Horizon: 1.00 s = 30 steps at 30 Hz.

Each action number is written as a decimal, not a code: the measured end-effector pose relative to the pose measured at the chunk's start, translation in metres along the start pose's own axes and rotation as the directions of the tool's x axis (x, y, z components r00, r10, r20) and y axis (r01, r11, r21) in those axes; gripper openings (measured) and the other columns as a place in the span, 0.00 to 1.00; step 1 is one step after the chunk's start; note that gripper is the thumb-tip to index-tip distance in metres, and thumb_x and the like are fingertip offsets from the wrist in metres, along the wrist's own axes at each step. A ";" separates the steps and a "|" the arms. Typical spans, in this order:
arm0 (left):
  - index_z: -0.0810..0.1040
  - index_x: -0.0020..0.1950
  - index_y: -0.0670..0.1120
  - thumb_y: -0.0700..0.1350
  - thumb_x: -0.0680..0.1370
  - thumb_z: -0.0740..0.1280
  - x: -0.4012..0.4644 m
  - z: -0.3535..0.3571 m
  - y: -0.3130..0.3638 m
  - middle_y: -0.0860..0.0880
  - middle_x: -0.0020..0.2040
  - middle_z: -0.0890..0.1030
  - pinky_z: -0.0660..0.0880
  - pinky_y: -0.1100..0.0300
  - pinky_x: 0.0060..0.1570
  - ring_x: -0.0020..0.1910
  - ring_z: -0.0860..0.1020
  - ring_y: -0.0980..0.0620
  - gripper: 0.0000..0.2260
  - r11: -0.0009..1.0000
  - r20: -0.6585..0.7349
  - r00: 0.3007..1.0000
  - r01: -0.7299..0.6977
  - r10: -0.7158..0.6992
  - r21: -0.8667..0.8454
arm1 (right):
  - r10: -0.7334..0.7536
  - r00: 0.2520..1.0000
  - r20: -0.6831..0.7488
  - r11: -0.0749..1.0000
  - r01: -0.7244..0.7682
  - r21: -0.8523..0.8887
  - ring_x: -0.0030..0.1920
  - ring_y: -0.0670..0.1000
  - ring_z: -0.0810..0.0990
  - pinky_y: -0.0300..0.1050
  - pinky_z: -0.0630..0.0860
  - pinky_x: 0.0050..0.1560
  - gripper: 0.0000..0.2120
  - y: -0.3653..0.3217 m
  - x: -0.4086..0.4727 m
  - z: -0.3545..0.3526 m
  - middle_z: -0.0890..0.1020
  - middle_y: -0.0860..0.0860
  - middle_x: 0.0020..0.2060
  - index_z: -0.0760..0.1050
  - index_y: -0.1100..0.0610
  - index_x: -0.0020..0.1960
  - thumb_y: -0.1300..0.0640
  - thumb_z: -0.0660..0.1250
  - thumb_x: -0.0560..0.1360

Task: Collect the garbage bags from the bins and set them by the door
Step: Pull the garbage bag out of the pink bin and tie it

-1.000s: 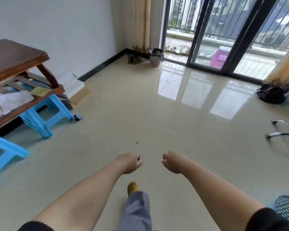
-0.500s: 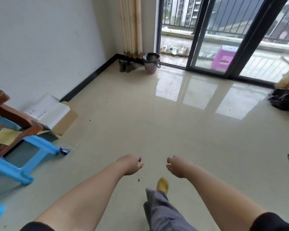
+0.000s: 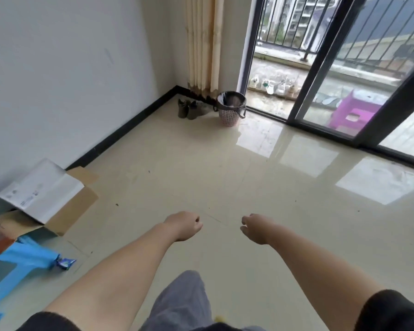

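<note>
One small round bin (image 3: 230, 110) is seen standing upright on the tiled floor in the far corner, just beside the frame of the sliding glass door (image 3: 318, 75) and at the foot of the beige curtain. Its lower wall is pink-and-white lattice plastic, tapering toward the base. A dark garbage bag (image 3: 232, 102) is fitted inside it; the bag's edge is folded out over the rim as a black band, with a loose fold hanging on the right side. The bag's mouth is open. Something pale is glimpsed inside, too blurred to identify. Bin and bag are well apart from the camera wearer.
</note>
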State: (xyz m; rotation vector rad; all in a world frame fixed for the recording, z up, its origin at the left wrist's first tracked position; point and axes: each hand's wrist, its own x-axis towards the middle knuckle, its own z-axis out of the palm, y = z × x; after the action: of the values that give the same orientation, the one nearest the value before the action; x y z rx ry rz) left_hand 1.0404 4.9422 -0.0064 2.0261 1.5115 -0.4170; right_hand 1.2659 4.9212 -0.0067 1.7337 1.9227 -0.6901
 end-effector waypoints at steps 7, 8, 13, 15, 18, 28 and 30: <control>0.73 0.62 0.46 0.53 0.81 0.54 0.162 -0.126 -0.051 0.45 0.64 0.75 0.71 0.54 0.58 0.61 0.74 0.44 0.17 0.998 -0.007 1.000 -0.016 0.016 0.054 | 0.024 0.999 -0.022 0.999 -0.023 0.045 0.65 0.59 0.71 0.49 0.68 0.63 0.21 0.013 0.161 -0.121 0.70 0.57 0.66 0.64 0.58 0.70 0.50 0.50 0.81; 0.72 0.63 0.47 0.53 0.81 0.53 0.184 -0.147 -0.058 0.45 0.64 0.75 0.71 0.54 0.58 0.62 0.73 0.44 0.17 0.997 0.004 1.000 -0.019 0.018 0.070 | 0.037 0.999 -0.024 0.997 -0.036 0.068 0.66 0.59 0.71 0.48 0.68 0.63 0.21 0.014 0.180 -0.141 0.70 0.57 0.66 0.64 0.58 0.70 0.50 0.50 0.82; 0.72 0.63 0.46 0.52 0.81 0.53 0.286 -0.242 -0.081 0.45 0.64 0.75 0.70 0.54 0.58 0.62 0.74 0.44 0.17 0.989 0.050 0.998 -0.046 0.040 0.142 | 0.103 0.993 -0.052 0.980 -0.092 0.177 0.64 0.58 0.72 0.47 0.69 0.61 0.20 0.025 0.266 -0.225 0.72 0.57 0.65 0.65 0.59 0.69 0.51 0.49 0.82; 0.72 0.63 0.46 0.52 0.81 0.53 0.325 -0.269 -0.082 0.46 0.64 0.75 0.70 0.54 0.58 0.62 0.74 0.45 0.17 0.986 0.078 0.996 -0.057 0.045 0.157 | 0.118 0.992 -0.042 0.972 -0.107 0.211 0.64 0.59 0.73 0.47 0.69 0.61 0.20 0.035 0.297 -0.245 0.72 0.58 0.64 0.66 0.59 0.68 0.51 0.49 0.82; 0.72 0.63 0.46 0.52 0.81 0.53 0.389 -0.307 -0.078 0.46 0.63 0.76 0.71 0.55 0.56 0.61 0.74 0.45 0.17 0.983 0.092 0.994 -0.080 0.065 0.166 | 0.135 0.991 -0.015 0.962 -0.127 0.242 0.64 0.59 0.72 0.47 0.69 0.61 0.20 0.058 0.347 -0.278 0.72 0.59 0.65 0.65 0.60 0.68 0.51 0.50 0.82; 0.73 0.61 0.46 0.53 0.81 0.53 0.603 -0.425 -0.046 0.46 0.61 0.77 0.71 0.55 0.53 0.58 0.75 0.44 0.16 0.998 0.095 0.995 -0.024 0.018 0.056 | 0.117 0.993 -0.013 0.970 -0.112 0.215 0.64 0.59 0.73 0.46 0.70 0.60 0.20 0.178 0.532 -0.424 0.73 0.59 0.64 0.66 0.60 0.67 0.50 0.50 0.81; 0.73 0.61 0.46 0.53 0.81 0.53 0.634 -0.445 -0.040 0.46 0.60 0.77 0.71 0.55 0.52 0.56 0.75 0.44 0.17 1.000 0.110 0.994 -0.012 0.010 0.019 | 0.129 0.992 -0.002 0.967 -0.125 0.223 0.63 0.59 0.73 0.47 0.70 0.59 0.20 0.196 0.560 -0.452 0.73 0.58 0.64 0.67 0.60 0.67 0.51 0.50 0.81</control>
State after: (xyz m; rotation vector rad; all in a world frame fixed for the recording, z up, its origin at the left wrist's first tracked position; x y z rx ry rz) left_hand 1.1619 5.7082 -0.0214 1.9915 1.4347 -0.5320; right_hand 1.4026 5.6540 -0.0275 1.9837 1.7815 -0.8740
